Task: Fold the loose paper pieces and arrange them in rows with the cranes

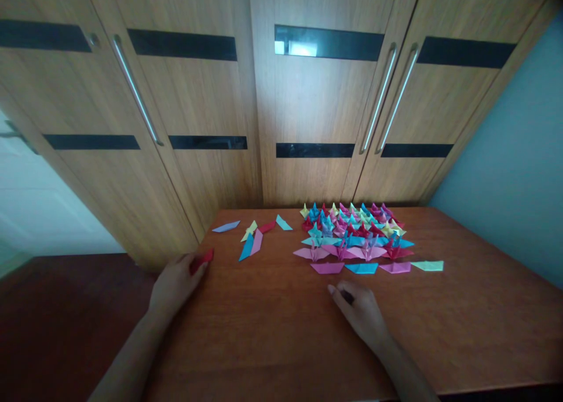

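At the table's left edge, my left hand [178,282] is closed on a red folded paper [206,257]. My right hand [357,308] rests on the table with its fingers curled and nothing visible in them. Just beyond it lies a row of flat folded papers: a magenta one [326,268], a blue one [361,268], a purple one [395,268] and a pale green one [427,266]. Behind that row stand several rows of colourful paper cranes [352,229]. Left of the cranes are scattered folded pieces, among them a yellow one [249,231] and a pink one [257,242].
The brown wooden table [264,331] reaches back to a wooden wardrobe [211,97] with metal handles. A lilac folded paper [226,227] lies near the table's back left corner. A blue wall [505,167] is at the right and a white door [48,203] at the left.
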`<state>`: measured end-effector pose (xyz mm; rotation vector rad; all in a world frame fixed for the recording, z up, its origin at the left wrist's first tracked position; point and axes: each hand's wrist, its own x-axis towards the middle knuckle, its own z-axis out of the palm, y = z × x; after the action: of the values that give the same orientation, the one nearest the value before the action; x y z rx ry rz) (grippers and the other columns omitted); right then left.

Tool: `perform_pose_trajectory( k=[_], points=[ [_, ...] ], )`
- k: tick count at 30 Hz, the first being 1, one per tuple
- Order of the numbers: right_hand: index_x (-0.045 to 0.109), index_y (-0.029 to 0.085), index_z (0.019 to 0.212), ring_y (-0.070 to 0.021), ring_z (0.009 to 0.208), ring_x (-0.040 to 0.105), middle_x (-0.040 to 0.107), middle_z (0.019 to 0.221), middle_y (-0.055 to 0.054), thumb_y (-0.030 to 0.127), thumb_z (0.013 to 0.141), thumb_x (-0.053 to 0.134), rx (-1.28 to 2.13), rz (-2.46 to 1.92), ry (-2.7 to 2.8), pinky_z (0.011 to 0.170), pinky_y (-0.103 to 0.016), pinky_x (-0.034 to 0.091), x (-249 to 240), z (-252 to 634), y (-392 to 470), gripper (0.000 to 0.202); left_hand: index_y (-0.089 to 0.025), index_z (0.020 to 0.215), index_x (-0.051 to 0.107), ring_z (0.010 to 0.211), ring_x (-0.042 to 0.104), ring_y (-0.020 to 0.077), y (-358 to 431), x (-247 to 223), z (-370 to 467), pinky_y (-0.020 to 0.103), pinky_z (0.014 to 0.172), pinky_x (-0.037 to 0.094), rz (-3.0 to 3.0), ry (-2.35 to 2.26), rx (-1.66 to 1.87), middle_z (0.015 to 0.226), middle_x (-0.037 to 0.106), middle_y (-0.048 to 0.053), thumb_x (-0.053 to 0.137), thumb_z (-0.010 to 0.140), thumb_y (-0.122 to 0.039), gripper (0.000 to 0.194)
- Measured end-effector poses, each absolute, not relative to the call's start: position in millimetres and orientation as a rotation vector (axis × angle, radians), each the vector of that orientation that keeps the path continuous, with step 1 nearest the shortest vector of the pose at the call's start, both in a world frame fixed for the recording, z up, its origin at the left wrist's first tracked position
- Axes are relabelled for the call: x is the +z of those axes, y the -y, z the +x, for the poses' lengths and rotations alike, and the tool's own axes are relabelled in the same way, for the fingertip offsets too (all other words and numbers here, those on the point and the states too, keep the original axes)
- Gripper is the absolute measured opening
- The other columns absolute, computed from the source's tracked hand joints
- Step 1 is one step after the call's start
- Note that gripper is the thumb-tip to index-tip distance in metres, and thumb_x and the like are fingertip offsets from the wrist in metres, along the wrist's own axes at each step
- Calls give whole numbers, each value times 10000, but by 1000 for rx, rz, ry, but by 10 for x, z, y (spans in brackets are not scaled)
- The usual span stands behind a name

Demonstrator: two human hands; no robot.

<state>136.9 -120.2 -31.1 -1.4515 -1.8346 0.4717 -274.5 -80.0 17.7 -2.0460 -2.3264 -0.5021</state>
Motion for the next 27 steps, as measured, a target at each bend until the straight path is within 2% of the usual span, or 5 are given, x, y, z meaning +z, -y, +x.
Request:
perform_pose_trajectory(
  k=[10, 15, 19, 24, 27],
  points=[
    [416, 202, 551, -110, 515, 423, 457, 541, 27, 455, 879, 435, 421, -1468, 1879, 511, -230, 319, -327, 1369, 1225, 414, -171, 1038, 612, 975, 597, 269, 853, 103, -2649, 340, 843, 450, -2179, 2202, -447, 1060, 652, 101, 415, 827, -361, 345],
    [433, 207, 560, -118, 521, 443, 480, 552, 12, 466, 890, 411, 382, -1465, 1895, 520, -240, 334, -301, 1361, 1237, 421, -202, 1091, 591, 993, 580, 252, 887, 97, -2550, 343, 863, 456, -2232, 2130, -599, 1111, 607, 85, 440, 826, -352, 339],
    [447, 211, 563, -126, 522, 457, 502, 553, 3, 479, 894, 391, 371, -1464, 1922, 515, -244, 332, -305, 1359, 1237, 429, -218, 1059, 605, 992, 574, 233, 903, 79, -2349, 333, 886, 454, -2357, 2002, -778, 1084, 606, 72, 477, 816, -346, 303],
    [452, 205, 570, -126, 535, 467, 504, 567, 7, 432, 893, 416, 371, -1471, 1952, 537, -241, 318, -293, 1349, 1243, 397, -246, 1100, 594, 1033, 571, 224, 995, 111, -1813, 344, 921, 443, -2500, 1937, -1049, 1108, 624, 45, 533, 802, -324, 313],
    [457, 201, 566, -123, 532, 457, 497, 563, 13, 415, 890, 432, 399, -1464, 1960, 542, -239, 314, -262, 1339, 1253, 388, -251, 1016, 633, 982, 597, 212, 1068, 163, -1403, 336, 877, 465, -2717, 1944, -1154, 1056, 658, 26, 584, 767, -282, 256]
  ],
)
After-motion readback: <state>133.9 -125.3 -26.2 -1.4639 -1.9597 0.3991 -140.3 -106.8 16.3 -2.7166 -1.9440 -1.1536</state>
